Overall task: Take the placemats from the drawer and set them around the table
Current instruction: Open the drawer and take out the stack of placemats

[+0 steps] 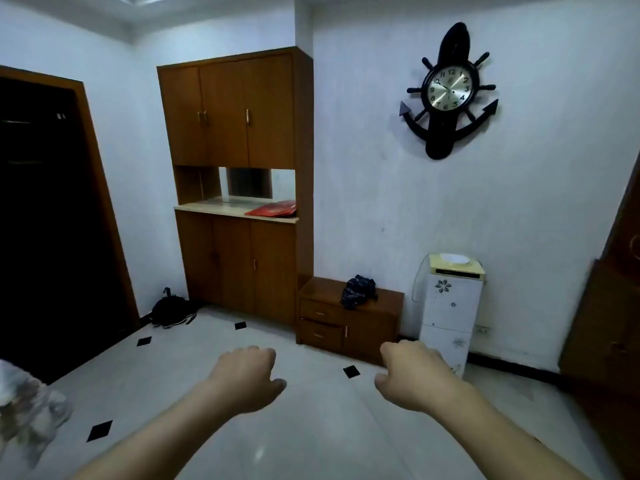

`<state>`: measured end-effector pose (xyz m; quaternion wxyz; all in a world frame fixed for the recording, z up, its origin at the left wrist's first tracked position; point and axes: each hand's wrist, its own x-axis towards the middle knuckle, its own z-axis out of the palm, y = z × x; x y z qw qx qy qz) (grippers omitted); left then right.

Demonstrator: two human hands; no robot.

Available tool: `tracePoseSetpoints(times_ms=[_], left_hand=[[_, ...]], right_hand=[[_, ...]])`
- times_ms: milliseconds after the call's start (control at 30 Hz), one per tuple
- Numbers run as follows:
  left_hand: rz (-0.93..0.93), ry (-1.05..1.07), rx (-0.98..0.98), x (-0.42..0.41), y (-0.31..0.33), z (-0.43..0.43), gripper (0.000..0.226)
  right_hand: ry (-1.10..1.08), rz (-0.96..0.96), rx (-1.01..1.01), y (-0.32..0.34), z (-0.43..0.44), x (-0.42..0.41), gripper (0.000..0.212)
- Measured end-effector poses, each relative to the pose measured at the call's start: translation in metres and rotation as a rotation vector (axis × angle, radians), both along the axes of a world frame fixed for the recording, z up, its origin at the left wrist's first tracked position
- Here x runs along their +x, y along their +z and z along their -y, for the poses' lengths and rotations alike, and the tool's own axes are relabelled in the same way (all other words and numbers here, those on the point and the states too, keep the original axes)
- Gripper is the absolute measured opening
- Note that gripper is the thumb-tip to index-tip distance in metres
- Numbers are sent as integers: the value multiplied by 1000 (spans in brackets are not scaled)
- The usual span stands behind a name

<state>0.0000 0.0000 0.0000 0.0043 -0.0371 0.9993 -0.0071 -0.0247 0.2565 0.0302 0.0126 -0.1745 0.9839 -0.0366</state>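
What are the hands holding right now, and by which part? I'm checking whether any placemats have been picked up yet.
Nothing. The left hand and right hand are loosely curled in the air above the floor, both empty. No placemat is in either.

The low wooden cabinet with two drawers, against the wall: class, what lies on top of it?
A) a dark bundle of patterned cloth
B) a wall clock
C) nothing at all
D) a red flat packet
A: a dark bundle of patterned cloth sits on top of the low wooden cabinet; the red flat packet lies on the tall cupboard's counter, and the clock hangs on the wall.
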Motion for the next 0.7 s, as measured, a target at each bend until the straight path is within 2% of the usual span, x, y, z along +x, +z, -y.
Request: tracePoseSetpoints(times_ms=[200,533,700], left_hand=[[42,-16,-1,-108,-14,19,44],[46,73,-7,-318,-25,41,44],[74,113,42,-418,-30,53,44]], right_hand=[[-2,26,13,-14,23,-105,16],[93,54,-40,-43,44,-359,27],[151,82,-30,-45,64,-475,14]])
